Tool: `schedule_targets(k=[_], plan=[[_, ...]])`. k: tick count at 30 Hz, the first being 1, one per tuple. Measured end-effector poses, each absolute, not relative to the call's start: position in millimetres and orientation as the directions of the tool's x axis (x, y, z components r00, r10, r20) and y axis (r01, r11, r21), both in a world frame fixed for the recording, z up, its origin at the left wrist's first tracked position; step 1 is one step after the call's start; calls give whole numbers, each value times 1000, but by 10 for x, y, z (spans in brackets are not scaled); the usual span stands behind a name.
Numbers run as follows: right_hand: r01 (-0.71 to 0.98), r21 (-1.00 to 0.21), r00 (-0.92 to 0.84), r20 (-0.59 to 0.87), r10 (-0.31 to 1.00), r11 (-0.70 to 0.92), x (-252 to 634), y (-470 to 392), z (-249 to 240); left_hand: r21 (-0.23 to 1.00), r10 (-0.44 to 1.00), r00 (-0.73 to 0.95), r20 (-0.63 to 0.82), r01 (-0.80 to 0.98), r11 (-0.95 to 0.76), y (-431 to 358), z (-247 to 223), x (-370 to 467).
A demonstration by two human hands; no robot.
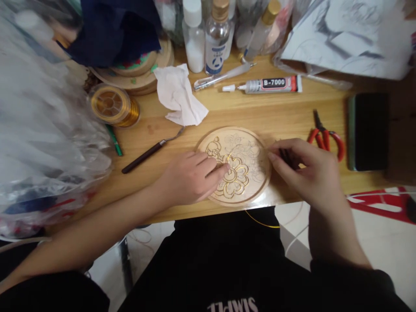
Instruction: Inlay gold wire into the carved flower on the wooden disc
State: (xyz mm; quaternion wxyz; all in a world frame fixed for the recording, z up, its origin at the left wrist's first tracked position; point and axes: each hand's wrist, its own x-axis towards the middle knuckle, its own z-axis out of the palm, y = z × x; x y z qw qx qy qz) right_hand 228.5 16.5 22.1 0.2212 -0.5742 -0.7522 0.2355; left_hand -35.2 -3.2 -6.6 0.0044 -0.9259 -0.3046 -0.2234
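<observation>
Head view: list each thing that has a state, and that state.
Disc, design partly lined in gold
Left hand, resting on disc
Right hand, pinched by disc's right edge; grip unclear
Spool, wound with gold wire
Tissue, crumpled
Glue tube, lying, apparently capped
White-capped bottle, upright, closed
Blue-labelled bottle, upright, closed
Pliers, lying, handles spread
Phone, screen dark
Pen, lying flat
Dark-handled tool, lying flat

A crumpled tissue (180, 95) lies near capped bottles (216, 45), a dark phone (368, 132) well apart.
</observation>
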Motion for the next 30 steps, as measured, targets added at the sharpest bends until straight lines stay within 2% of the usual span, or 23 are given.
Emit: schedule_targets(k=[8,14,30], plan=[[755,-617,-241,54,969,222,2294,147,158,144,565,721,401,560,-816,-11,-56,-374],[747,-635,-229,36,973,199,2280,154,166,180,595,649,474,590,-787,3,-73,-382],[748,-634,-229,35,973,199,2275,145,191,168,582,689,432,573,-802,25,16,-382]])
